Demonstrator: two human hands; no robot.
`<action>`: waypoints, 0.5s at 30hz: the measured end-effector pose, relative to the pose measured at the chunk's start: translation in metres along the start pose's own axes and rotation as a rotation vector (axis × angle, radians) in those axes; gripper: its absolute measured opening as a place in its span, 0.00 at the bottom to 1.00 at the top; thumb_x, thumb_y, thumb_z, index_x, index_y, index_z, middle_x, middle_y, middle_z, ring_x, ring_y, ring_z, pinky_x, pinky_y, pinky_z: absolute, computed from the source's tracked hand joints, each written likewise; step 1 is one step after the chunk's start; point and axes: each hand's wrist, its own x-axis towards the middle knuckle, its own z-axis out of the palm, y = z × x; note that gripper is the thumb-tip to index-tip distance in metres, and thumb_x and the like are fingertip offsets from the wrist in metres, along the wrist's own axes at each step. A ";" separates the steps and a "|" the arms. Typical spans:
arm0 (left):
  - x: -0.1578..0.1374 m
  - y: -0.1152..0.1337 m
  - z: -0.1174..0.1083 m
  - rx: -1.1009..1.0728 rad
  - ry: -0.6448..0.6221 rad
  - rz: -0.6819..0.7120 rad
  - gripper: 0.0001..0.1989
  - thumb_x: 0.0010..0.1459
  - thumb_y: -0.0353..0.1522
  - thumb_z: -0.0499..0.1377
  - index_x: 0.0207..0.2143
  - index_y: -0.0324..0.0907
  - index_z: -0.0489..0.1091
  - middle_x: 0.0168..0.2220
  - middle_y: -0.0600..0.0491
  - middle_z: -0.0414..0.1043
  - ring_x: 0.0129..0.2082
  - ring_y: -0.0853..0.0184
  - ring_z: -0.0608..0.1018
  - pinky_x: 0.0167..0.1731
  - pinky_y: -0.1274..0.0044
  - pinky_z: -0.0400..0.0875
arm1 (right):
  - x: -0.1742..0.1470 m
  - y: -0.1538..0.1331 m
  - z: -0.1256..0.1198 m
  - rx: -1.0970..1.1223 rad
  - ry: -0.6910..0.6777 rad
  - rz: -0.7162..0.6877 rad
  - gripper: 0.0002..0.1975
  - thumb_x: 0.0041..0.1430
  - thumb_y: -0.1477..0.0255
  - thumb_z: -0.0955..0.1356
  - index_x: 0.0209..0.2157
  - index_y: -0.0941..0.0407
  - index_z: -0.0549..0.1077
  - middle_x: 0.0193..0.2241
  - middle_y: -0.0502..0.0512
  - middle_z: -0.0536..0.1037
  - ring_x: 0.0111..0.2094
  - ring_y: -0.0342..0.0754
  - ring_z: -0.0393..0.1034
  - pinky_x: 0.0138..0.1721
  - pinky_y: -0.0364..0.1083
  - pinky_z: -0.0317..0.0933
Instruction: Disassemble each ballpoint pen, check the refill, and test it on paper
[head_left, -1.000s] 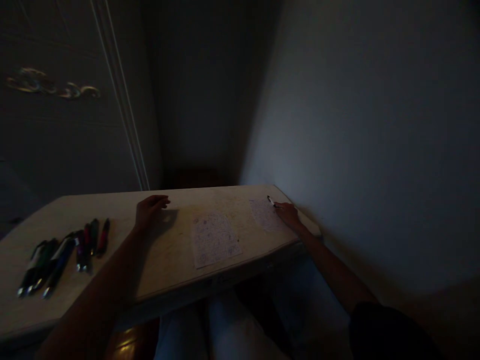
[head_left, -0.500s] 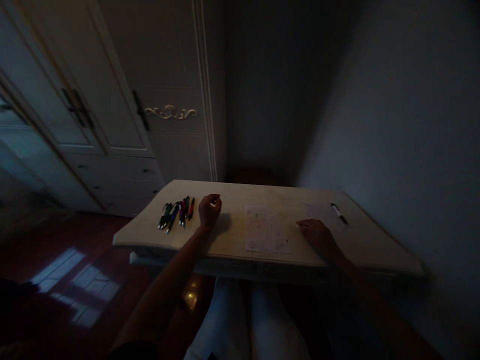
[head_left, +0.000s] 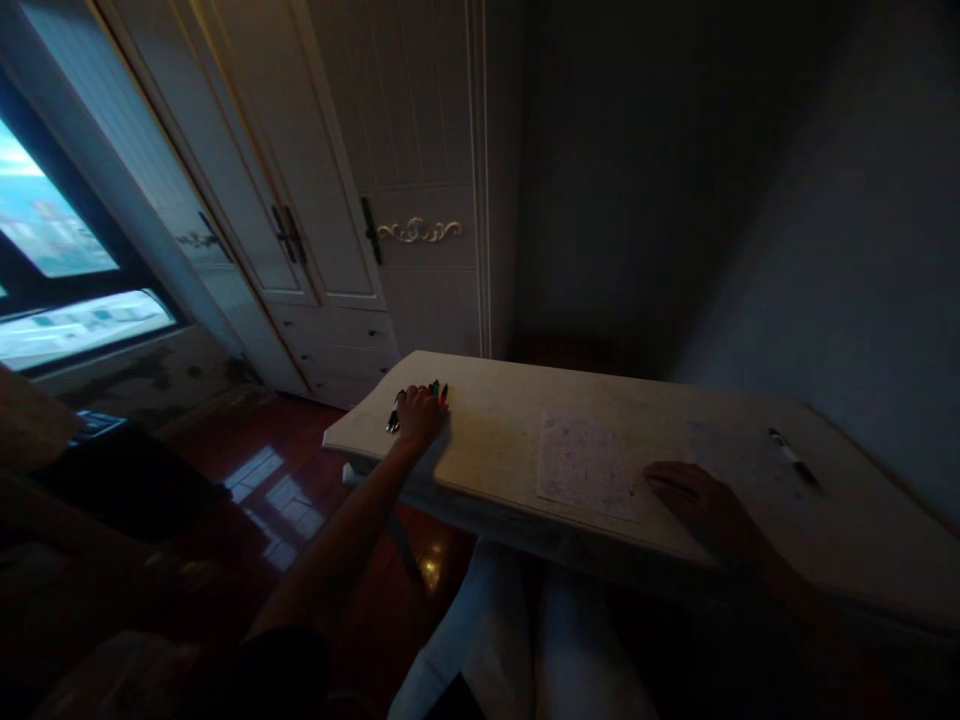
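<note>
My left hand (head_left: 421, 415) lies over a bunch of pens (head_left: 393, 418) at the table's left end, covering most of them. Pen ends stick out beside and beyond its fingers, a red one (head_left: 444, 395) among them. Whether the fingers grip a pen is hidden. A sheet of paper (head_left: 583, 465) covered in small faint marks lies in front of me. Just right of it, my right hand (head_left: 694, 495) rests on the tabletop, fingers stretched out and holding nothing. Farther right, a white and black pen (head_left: 793, 458) lies by itself.
The pale table (head_left: 487, 400) spans the view, with a wall (head_left: 862, 300) along its right side. A wardrobe (head_left: 427, 300) stands behind its left part. At far left are a window (head_left: 52, 210) and a dark box-like object (head_left: 142, 480) near the floor.
My left hand has moved left from beside the pens onto them, its pinched fingers coming down. My right hand stays by the paper. The view has swung left, bringing the window in.
</note>
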 end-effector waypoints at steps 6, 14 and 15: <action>0.003 0.006 -0.004 0.055 -0.027 0.034 0.16 0.63 0.35 0.52 0.40 0.37 0.77 0.48 0.39 0.74 0.52 0.52 0.69 0.48 0.64 0.61 | -0.002 0.003 0.003 -0.008 0.009 0.009 0.23 0.57 0.49 0.65 0.36 0.53 0.81 0.40 0.62 0.82 0.43 0.59 0.77 0.49 0.59 0.71; 0.014 0.008 -0.008 0.044 -0.058 -0.048 0.15 0.61 0.35 0.54 0.40 0.35 0.77 0.45 0.37 0.76 0.50 0.52 0.72 0.45 0.66 0.65 | -0.002 0.000 0.002 -0.012 0.030 -0.011 0.20 0.58 0.52 0.66 0.36 0.52 0.81 0.40 0.61 0.82 0.43 0.59 0.77 0.48 0.59 0.72; 0.015 0.007 -0.008 0.024 -0.048 -0.054 0.14 0.61 0.35 0.55 0.39 0.35 0.77 0.44 0.37 0.77 0.49 0.52 0.73 0.44 0.67 0.66 | -0.002 0.000 0.002 -0.009 0.035 -0.020 0.20 0.58 0.53 0.66 0.36 0.52 0.81 0.40 0.61 0.82 0.42 0.58 0.77 0.47 0.59 0.72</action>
